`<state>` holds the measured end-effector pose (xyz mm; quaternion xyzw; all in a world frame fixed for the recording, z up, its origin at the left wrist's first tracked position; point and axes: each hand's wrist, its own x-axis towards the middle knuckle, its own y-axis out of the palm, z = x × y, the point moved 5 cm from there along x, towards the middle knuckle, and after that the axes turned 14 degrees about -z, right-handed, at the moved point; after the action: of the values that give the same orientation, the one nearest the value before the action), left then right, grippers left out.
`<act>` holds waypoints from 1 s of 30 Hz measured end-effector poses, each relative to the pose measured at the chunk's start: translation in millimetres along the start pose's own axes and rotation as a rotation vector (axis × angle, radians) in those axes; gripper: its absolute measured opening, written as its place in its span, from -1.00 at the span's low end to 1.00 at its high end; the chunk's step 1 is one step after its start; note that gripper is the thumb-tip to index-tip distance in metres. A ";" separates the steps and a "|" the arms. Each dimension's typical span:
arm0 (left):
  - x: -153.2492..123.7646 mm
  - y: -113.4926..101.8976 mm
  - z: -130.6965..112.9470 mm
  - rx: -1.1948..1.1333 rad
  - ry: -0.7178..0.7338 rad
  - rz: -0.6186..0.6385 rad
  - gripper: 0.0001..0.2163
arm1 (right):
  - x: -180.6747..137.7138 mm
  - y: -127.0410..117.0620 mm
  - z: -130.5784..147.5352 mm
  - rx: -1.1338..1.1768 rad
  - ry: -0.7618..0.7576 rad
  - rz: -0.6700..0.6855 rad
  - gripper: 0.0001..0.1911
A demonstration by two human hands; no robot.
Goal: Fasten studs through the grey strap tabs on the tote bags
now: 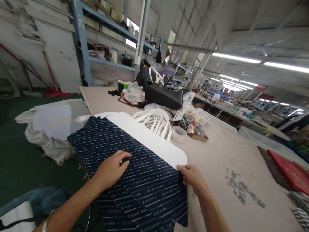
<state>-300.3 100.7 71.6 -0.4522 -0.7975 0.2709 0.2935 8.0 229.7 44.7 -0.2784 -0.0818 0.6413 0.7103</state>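
Observation:
Navy fabric (142, 167) printed with white stripes and lettering lies in overlapping layers across the table's near edge. A white panel (135, 130) with rounded corners runs along its far edge. My right hand (191, 175) pinches the right corner where the white panel meets the fabric. Over the middle of the fabric is my left hand (112, 169), thumb and forefinger apart and the other fingers curled. A small dark piece shows between them, too small to make out. White strap handles (156, 120) stand in loops just behind the panel.
On the table (212, 174) are scattered small metal pieces (241, 188), a clear tape roll (179, 133), an open cardboard box (200, 138) and a black bag (165, 95). White cloth bundles (50, 125) sit at the left. Blue shelving (83, 42) rises behind.

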 end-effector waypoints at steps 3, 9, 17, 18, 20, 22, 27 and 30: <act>-1.5 2.0 2.1 0.023 0.012 0.032 -0.70 | -3.7 5.2 5.9 0.010 0.001 0.041 -0.75; -2.5 0.4 -1.5 0.017 0.025 0.023 -0.69 | -11.6 9.1 13.9 -0.076 -0.096 -0.025 -0.68; -0.5 -4.5 -3.8 0.001 0.025 -0.001 -0.69 | -44.0 -19.3 84.8 -0.254 -0.536 -0.271 -0.78; -1.1 -5.9 -6.1 -0.001 0.032 0.000 -0.69 | -51.4 -27.0 94.3 -0.267 -0.584 -0.286 -0.75; -3.9 -10.5 -12.8 -0.030 0.042 0.007 -0.69 | -61.7 -48.9 105.1 -0.289 -0.641 -0.322 -0.70; -8.2 -17.8 -21.3 -0.091 0.047 0.013 -0.70 | -60.2 -75.6 99.0 -0.309 -0.598 -0.320 -0.65; -8.0 -31.9 -33.9 -0.063 0.084 0.029 -0.72 | -26.2 -120.5 19.6 -0.333 -0.304 -0.228 -0.66; 10.4 -25.3 -36.8 0.150 0.135 0.008 -0.69 | -19.0 -117.8 -33.3 -0.331 -0.266 -0.229 -0.65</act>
<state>-292.6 104.7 116.7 -0.4491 -0.7518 0.2999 0.3784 122.6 199.2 80.5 -0.2930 -0.3097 0.5652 0.7062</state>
